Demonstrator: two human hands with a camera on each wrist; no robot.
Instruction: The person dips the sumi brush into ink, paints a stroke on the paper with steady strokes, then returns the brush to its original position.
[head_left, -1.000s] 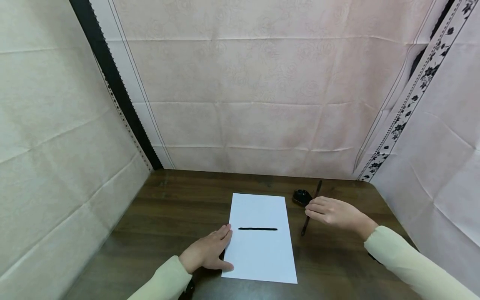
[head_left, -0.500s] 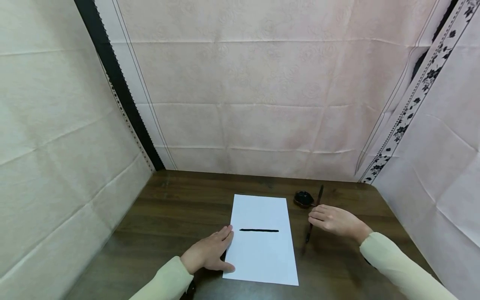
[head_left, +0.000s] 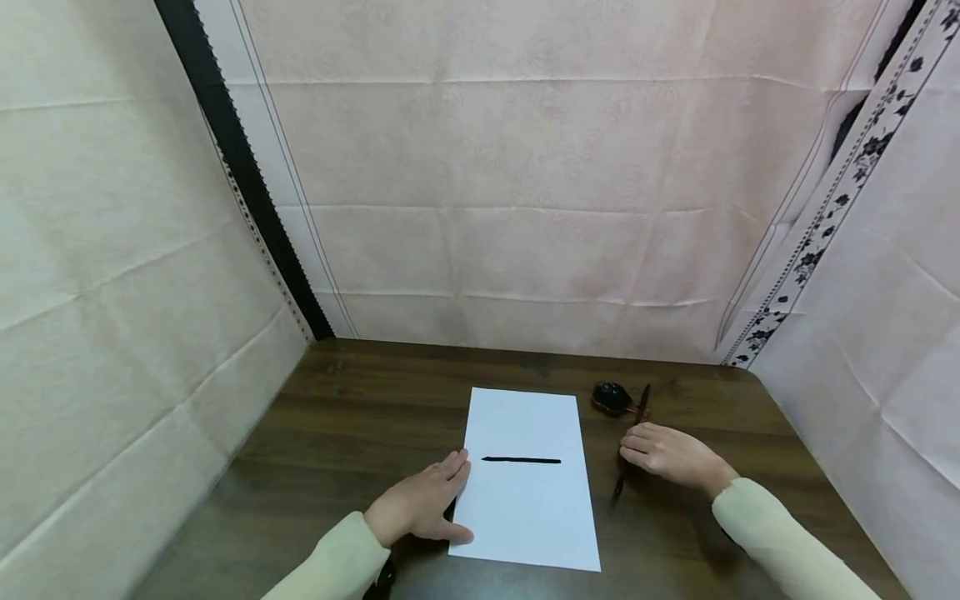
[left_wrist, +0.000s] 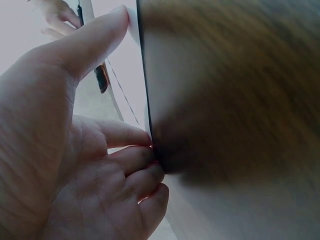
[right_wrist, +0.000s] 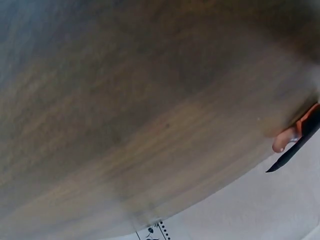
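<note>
A white sheet of paper (head_left: 525, 512) lies on the table with one thick black horizontal line (head_left: 521, 460) across it. My left hand (head_left: 423, 500) rests with fingers extended on the sheet's left edge; in the left wrist view the thumb and fingertips touch that edge. Right of the paper, my right hand (head_left: 667, 454) holds a dark writing brush (head_left: 643, 406) by its middle, low over the table, its dark tip toward me. The brush's upper end passes beside a small black ink dish (head_left: 611, 397). In the right wrist view the brush (right_wrist: 295, 147) shows with one fingertip beside it.
The brown wooden table (head_left: 360, 417) is bordered by pale cloth hangings (head_left: 487, 208) at the back and both sides. A black strip (head_left: 240, 167) runs down the left corner, and a floral border (head_left: 832, 208) down the right.
My right hand has moved with the brush slightly toward me and lower, away from the ink dish. The left hand stays on the paper; the head view has shifted a little.
</note>
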